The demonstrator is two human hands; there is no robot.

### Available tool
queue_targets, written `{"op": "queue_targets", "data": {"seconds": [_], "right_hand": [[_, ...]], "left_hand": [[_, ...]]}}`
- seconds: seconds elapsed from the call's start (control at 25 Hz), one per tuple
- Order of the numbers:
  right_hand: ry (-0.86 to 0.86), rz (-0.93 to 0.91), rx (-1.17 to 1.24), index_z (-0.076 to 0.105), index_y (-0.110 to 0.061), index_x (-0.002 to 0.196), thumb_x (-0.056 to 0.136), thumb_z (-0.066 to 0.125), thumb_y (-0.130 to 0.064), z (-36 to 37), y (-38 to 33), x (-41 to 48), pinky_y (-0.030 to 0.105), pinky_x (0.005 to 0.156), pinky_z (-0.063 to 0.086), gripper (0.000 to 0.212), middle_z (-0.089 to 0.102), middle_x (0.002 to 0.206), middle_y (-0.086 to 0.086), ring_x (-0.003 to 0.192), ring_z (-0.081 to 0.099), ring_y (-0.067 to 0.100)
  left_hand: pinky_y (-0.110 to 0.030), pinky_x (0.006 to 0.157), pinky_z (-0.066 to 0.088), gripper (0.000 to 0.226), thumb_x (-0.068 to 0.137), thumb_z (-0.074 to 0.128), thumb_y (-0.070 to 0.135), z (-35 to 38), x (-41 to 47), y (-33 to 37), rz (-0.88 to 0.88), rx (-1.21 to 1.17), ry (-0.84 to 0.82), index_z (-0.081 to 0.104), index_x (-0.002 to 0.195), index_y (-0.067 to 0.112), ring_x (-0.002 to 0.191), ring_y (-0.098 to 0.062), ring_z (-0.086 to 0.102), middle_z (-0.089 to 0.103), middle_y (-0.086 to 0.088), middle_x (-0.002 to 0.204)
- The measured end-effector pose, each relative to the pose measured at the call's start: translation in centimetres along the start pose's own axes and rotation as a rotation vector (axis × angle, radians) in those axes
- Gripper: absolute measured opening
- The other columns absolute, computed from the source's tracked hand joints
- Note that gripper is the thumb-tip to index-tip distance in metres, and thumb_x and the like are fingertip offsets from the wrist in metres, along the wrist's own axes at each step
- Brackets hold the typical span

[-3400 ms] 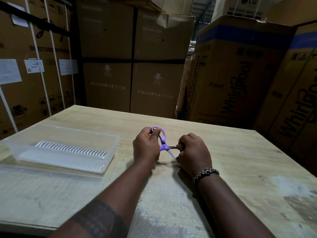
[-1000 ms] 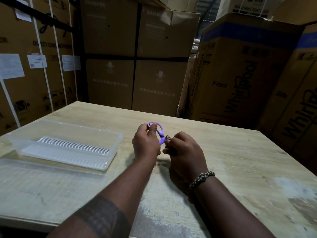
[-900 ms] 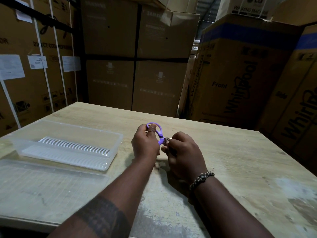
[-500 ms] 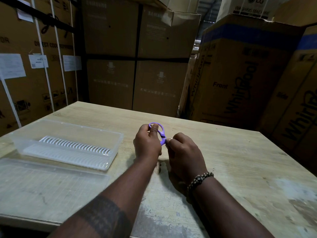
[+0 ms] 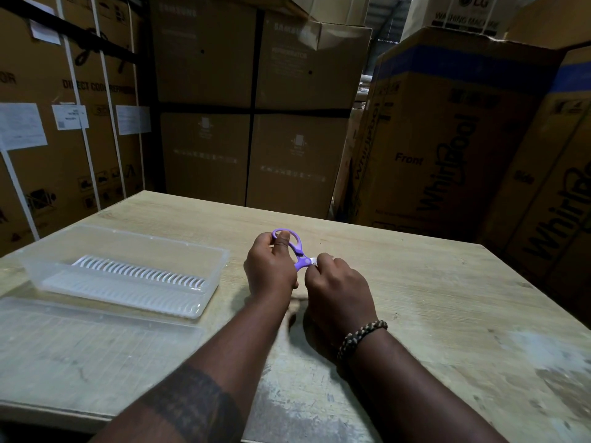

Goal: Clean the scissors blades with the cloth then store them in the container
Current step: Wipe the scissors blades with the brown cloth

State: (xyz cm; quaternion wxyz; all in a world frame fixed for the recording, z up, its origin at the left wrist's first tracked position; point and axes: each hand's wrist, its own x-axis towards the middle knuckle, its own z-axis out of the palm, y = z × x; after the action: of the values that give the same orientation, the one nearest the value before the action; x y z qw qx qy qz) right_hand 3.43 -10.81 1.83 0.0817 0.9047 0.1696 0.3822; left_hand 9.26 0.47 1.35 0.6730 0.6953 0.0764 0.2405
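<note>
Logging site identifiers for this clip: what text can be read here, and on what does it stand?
"Whirlpool": Whirlpool box, right of centre.
"Front": same box.
"Side" and a cut-off "Whirl": far-right box.
"LG", "WASHING MACHINE": top box.
"SAMSUNG", faint: centre box.
"DIRECT COOL REFR", rest dim: left box.
Paper labels on the left box: too small to read.

Scissors (image 5: pixel 296 247): handle loops of purple plastic, smooth, with a slight sheen. Cloth (image 5: pixel 312 260): white, matt; the weave is too small to tell. Container (image 5: pixel 112 243): clear, slightly frosted plastic, glossy, with a ribbed white plastic insert (image 5: pixel 137 273). Lid (image 5: pixel 96 340): translucent plastic, grid-textured. Table (image 5: pixel 431 298): pale wood-grain top, matt, scuffed whitish towards the near edge. Boxes (image 5: pixel 204 75): brown matt cardboard with paper labels (image 5: pixel 20 124). Bracelet (image 5: pixel 361 335): braided cord.
</note>
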Motion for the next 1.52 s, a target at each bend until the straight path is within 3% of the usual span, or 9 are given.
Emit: {"op": "queue_targets", "data": {"seconds": [0.12,0.28,0.36,0.6,0.84,1.04,1.2,1.36,1.52], "right_hand": [[-0.034,0.030,-0.010,0.054,-0.012,0.060,0.067,0.048,-0.004,-0.1,0.0,-0.1,0.027,0.041,0.023,0.013,0.052,0.064,0.009,0.045,0.048,0.028],[-0.089,0.095,0.004,0.053,-0.012,0.055,0.058,0.074,0.001,-0.3,0.1,-0.4,0.026,0.039,0.021,0.025,0.049,0.059,0.007,0.040,0.046,0.027],[-0.090,0.167,0.032,0.050,-0.013,0.054,0.056,0.078,-0.001,-0.6,0.7,-0.6,0.025,0.040,0.022,0.030,0.047,0.057,0.005,0.039,0.044,0.027],[0.161,0.128,0.219,0.061,-0.010,0.074,0.090,0.065,-0.004,0.3,1.2,-0.4,0.034,0.044,0.037,0.017,0.053,0.073,0.006,0.056,0.046,0.027],[0.127,0.049,0.218,0.062,-0.006,0.081,0.078,0.075,0.002,1.2,0.2,-0.4,0.031,0.053,0.035,0.015,0.059,0.081,0.011,0.066,0.053,0.029],[0.160,-0.032,0.179,0.064,-0.006,0.090,0.085,0.057,0.001,0.9,0.2,-0.3,0.043,0.061,0.051,0.012,0.066,0.085,0.014,0.071,0.058,0.034],[0.195,-0.070,0.123,0.070,-0.002,0.111,0.090,0.046,-0.002,0.8,0.2,-0.3,0.039,0.060,0.052,0.032,0.074,0.093,0.015,0.072,0.062,0.033],[0.203,-0.076,0.146,0.069,-0.008,0.095,0.088,0.047,-0.001,0.8,0.3,-0.4,0.038,0.054,0.045,0.025,0.067,0.073,0.007,0.066,0.054,0.030],[0.174,0.061,0.286,0.066,-0.008,0.086,0.084,0.064,0.004,1.4,0.8,-0.4,0.038,0.059,0.045,0.012,0.064,0.081,0.008,0.072,0.054,0.029]], "left_hand": [[-0.026,0.035,0.044,0.029,0.106,0.056,0.045,-0.3,0.3,-0.1,-0.001,0.008,0.029,0.061,0.091,0.021,0.046,-0.037,0.065,0.073,-0.012,0.080],[-0.051,0.061,0.061,0.030,0.104,0.057,0.048,-0.1,0.5,-0.6,0.029,0.025,0.070,0.055,0.082,0.028,0.062,-0.041,0.069,0.072,-0.008,0.077],[-0.052,0.061,0.061,0.027,0.105,0.056,0.047,-0.2,0.7,-0.6,0.014,0.027,0.088,0.057,0.087,0.027,0.062,-0.041,0.069,0.072,-0.008,0.079],[-0.052,0.056,0.059,0.026,0.105,0.058,0.045,-0.1,0.2,-0.4,0.067,0.015,0.061,0.059,0.089,0.024,0.056,-0.039,0.067,0.070,-0.008,0.075],[-0.052,0.054,0.058,0.029,0.104,0.059,0.047,0.2,0.2,-0.4,0.073,-0.001,0.033,0.057,0.084,0.026,0.053,-0.039,0.066,0.072,-0.009,0.073],[-0.051,0.053,0.059,0.024,0.104,0.060,0.044,0.0,0.2,-0.5,0.052,-0.008,0.027,0.061,0.089,0.025,0.057,-0.040,0.067,0.072,-0.009,0.076],[-0.036,0.043,0.054,0.025,0.105,0.059,0.042,-0.1,0.3,-0.3,0.038,0.002,0.013,0.061,0.090,0.022,0.050,-0.034,0.066,0.073,-0.012,0.079],[-0.051,0.054,0.059,0.029,0.103,0.060,0.046,-0.1,0.3,-0.4,0.035,-0.003,0.018,0.059,0.082,0.027,0.058,-0.038,0.067,0.072,-0.008,0.074],[-0.032,0.038,0.050,0.027,0.105,0.057,0.045,-0.2,0.1,0.1,0.013,-0.002,0.002,0.059,0.089,0.023,0.043,-0.031,0.062,0.072,-0.012,0.078]]}}
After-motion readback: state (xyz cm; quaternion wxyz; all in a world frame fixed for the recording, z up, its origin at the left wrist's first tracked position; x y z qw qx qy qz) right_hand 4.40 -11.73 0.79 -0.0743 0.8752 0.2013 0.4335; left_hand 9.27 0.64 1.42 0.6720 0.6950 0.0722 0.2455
